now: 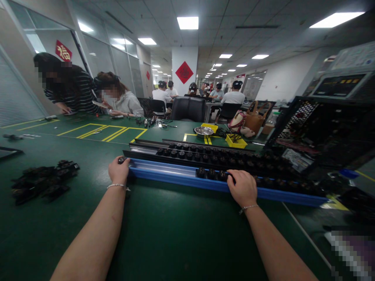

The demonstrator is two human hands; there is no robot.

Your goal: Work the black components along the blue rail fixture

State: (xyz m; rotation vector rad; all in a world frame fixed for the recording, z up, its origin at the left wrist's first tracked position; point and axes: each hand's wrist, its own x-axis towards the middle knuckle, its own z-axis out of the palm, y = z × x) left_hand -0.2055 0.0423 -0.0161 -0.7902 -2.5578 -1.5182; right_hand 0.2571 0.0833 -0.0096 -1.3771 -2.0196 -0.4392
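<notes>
A long blue channel point(168, 170) lies across the bench in front of me, slanting down to the right. Small black modules point(211, 174), which look like sockets, fill it from the middle to the right; its left stretch shows a bare, shiny inside. My left hand point(118, 170) is closed at the channel's left end, thumb and fingers around a small black module point(122, 159). My right hand point(243, 186) is closed over the row, its fingertips on a black module beside the channel's near wall. The palm hides part of that row.
Behind the blue channel lie black channels point(146, 148) with similar modules. A pile of black modules point(43, 179) sits at left. Farther back are a metal bowl point(204, 131) and a yellow tray point(236, 141). An open black case point(319, 132) stands at right. Two people work at far left.
</notes>
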